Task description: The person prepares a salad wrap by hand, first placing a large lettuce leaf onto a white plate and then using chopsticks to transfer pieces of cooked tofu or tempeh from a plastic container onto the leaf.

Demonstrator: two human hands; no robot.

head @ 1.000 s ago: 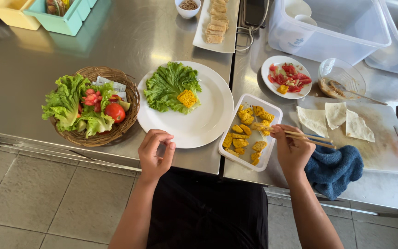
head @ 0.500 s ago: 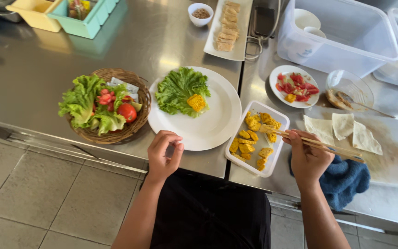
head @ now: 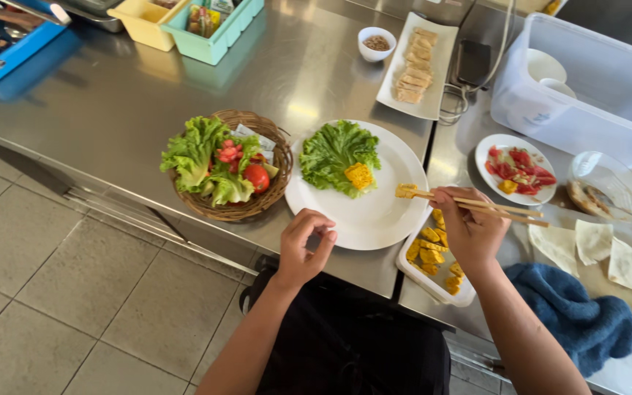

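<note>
Over the white plate (head: 374,219) on the steel desk (head: 111,117), the right hand (head: 469,230) has its fingers closed around wooden chopsticks (head: 491,208), which pinch a yellow fried piece (head: 406,191) just above the plate's right side. Left hand (head: 305,249) rests loosely curled at the plate's near rim, holding nothing. Lettuce (head: 334,153) sits on the plate, white tray (head: 433,281) of more pieces under the right wrist
</note>
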